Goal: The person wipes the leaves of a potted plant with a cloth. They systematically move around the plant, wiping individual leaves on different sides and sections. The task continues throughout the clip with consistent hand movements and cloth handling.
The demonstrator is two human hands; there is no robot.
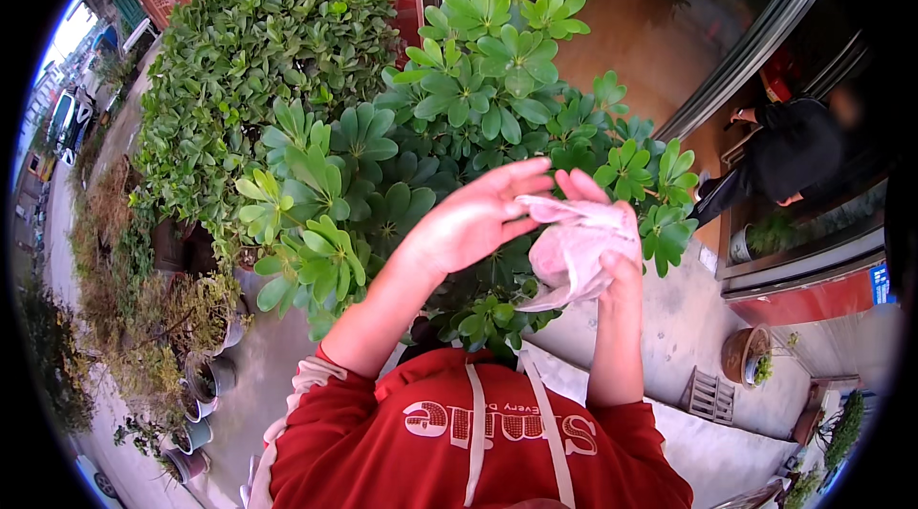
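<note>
My right hand (622, 254) holds a crumpled pale pink cloth (577, 251), its thumb pressed over the near side. Folds of the cloth hang loosely toward the left. My left hand (466, 222) is raised just beside it with fingers spread and slightly curled. One corner of the cloth reaches the left fingers; whether they touch it is hard to tell. Both hands are above a leafy umbrella plant (459, 107) with glossy green leaves, some of which show around the wrists and cloth. The plant's base is hidden.
A dense rounded shrub (265, 57) stands at the upper left. Potted plants (208, 380) line the left side. A person in dark clothes (796, 143) is by the glass doorway at right. A brown pot (746, 357) and a slatted grate (708, 396) are on the right-hand paving.
</note>
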